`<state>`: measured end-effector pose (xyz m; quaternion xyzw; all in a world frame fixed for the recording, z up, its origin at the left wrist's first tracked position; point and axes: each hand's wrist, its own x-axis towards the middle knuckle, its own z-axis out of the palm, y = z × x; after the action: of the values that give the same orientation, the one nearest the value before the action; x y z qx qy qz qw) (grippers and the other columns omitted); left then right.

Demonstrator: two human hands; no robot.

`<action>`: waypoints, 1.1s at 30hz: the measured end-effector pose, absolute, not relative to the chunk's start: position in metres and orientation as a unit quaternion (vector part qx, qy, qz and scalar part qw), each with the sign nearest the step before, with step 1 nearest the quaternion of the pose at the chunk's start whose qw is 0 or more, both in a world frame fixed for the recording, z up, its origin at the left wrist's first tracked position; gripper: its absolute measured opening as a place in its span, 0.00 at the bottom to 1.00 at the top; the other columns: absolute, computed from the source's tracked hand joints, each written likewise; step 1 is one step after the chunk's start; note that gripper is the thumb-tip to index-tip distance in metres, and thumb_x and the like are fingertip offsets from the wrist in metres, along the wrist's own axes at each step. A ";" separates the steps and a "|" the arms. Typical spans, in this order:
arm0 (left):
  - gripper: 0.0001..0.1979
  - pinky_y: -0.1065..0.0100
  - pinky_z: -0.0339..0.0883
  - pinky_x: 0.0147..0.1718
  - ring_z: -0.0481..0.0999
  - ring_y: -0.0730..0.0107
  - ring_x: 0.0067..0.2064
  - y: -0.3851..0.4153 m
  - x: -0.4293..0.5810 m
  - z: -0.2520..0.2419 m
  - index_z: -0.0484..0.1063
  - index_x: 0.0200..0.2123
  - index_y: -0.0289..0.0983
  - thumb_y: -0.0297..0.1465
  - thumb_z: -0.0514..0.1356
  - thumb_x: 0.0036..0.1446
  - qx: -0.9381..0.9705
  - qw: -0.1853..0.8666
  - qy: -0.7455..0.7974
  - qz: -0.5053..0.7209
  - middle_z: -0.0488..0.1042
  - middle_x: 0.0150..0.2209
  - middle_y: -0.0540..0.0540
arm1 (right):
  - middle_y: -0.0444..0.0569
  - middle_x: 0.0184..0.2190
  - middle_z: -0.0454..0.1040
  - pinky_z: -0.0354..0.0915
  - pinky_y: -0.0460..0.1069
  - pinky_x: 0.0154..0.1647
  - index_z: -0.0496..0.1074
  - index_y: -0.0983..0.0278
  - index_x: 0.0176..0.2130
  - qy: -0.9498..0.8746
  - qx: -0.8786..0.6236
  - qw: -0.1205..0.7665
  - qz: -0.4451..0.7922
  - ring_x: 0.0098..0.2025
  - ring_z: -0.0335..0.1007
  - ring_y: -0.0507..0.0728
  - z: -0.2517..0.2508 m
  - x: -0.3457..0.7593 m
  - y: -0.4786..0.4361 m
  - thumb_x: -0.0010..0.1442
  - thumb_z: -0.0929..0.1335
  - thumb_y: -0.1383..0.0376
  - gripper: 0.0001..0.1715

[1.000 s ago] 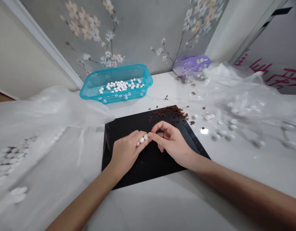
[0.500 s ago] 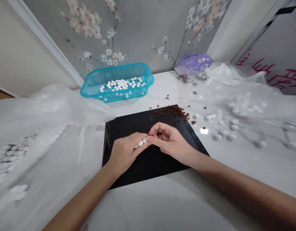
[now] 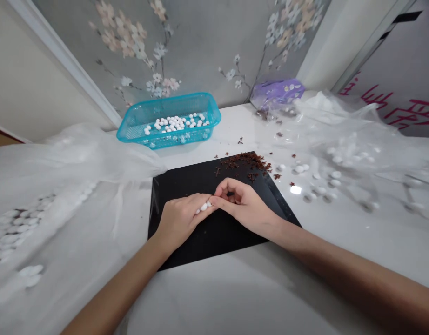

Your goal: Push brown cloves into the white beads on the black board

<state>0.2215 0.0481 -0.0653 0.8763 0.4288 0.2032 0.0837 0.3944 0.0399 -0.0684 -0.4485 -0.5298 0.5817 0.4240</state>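
My left hand (image 3: 181,221) rests over a black board (image 3: 214,246), its fingers shut on a few small white oval pieces (image 3: 204,206). My right hand (image 3: 244,202) sits just beside it, fingers curled, with the fingertips touching the left fingers near those pieces. I see nothing held in the right hand. A heap of dark brown shreds (image 3: 244,163) lies along the board's far edge, a short way beyond both hands.
A turquoise plastic basket (image 3: 165,104) holds several white pieces behind the board. Crumpled clear plastic sheets (image 3: 78,163) lie on both sides, with several white pieces on and under them. Brown bits dot the white tabletop (image 3: 235,144). A purple bag (image 3: 277,93) stands against the wall.
My hands have drawn slightly closer together, and the left fingers now cover more of the white pieces. The view has shifted slightly.
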 end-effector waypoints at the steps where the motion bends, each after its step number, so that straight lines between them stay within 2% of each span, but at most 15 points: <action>1: 0.17 0.74 0.58 0.24 0.72 0.76 0.26 0.048 0.222 -0.065 0.72 0.33 0.37 0.40 0.48 0.62 0.877 0.083 0.429 0.202 0.76 0.27 0.52 | 0.39 0.23 0.59 0.52 0.45 0.23 0.64 0.62 0.29 -0.533 -0.453 0.426 0.574 0.23 0.52 0.48 -0.069 0.394 0.039 0.51 0.69 0.53 0.16; 7: 0.16 0.75 0.61 0.28 0.74 0.75 0.29 0.047 0.224 -0.064 0.73 0.34 0.38 0.40 0.49 0.61 0.858 0.112 0.456 0.209 0.77 0.31 0.51 | 0.39 0.22 0.59 0.51 0.45 0.21 0.63 0.62 0.27 -0.514 -0.464 0.461 0.556 0.22 0.53 0.48 -0.067 0.391 0.036 0.50 0.69 0.51 0.19; 13: 0.15 0.75 0.61 0.29 0.76 0.74 0.31 0.045 0.226 -0.065 0.72 0.35 0.39 0.41 0.51 0.60 0.870 0.112 0.440 0.195 0.78 0.32 0.52 | 0.36 0.17 0.52 0.43 0.45 0.16 0.61 0.62 0.25 -0.436 -0.458 0.493 0.598 0.17 0.44 0.45 -0.065 0.392 0.035 0.52 0.68 0.50 0.20; 20: 0.14 0.75 0.59 0.28 0.75 0.74 0.31 0.045 0.226 -0.065 0.72 0.34 0.38 0.41 0.52 0.60 0.855 0.110 0.462 0.207 0.76 0.31 0.52 | 0.38 0.21 0.56 0.44 0.45 0.17 0.62 0.62 0.27 -0.460 -0.449 0.485 0.593 0.18 0.46 0.45 -0.064 0.393 0.035 0.52 0.68 0.52 0.18; 24: 0.15 0.74 0.58 0.26 0.72 0.76 0.28 0.046 0.224 -0.067 0.71 0.34 0.38 0.39 0.49 0.62 0.858 0.098 0.462 0.201 0.75 0.28 0.52 | 0.38 0.21 0.56 0.45 0.45 0.17 0.66 0.63 0.29 -0.539 -0.484 0.458 0.516 0.19 0.47 0.46 -0.066 0.390 0.031 0.49 0.71 0.56 0.14; 28: 0.13 0.74 0.56 0.25 0.72 0.75 0.28 0.047 0.224 -0.070 0.70 0.35 0.39 0.38 0.50 0.61 0.854 0.099 0.469 0.205 0.74 0.29 0.52 | 0.40 0.23 0.58 0.50 0.46 0.18 0.70 0.62 0.32 -0.621 -0.500 0.462 0.388 0.19 0.50 0.46 -0.071 0.388 0.026 0.54 0.68 0.60 0.07; 33: 0.14 0.74 0.56 0.26 0.73 0.75 0.30 0.045 0.223 -0.070 0.70 0.35 0.40 0.40 0.50 0.61 0.837 0.143 0.476 0.227 0.74 0.30 0.53 | 0.41 0.24 0.60 0.55 0.45 0.21 0.71 0.63 0.33 -0.693 -0.488 0.467 0.251 0.20 0.55 0.47 -0.077 0.387 0.027 0.57 0.66 0.64 0.05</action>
<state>0.2225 0.0453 -0.0701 0.8372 0.4761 0.2275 0.1434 0.3868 0.0267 -0.0767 -0.4884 -0.6929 0.2506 0.4675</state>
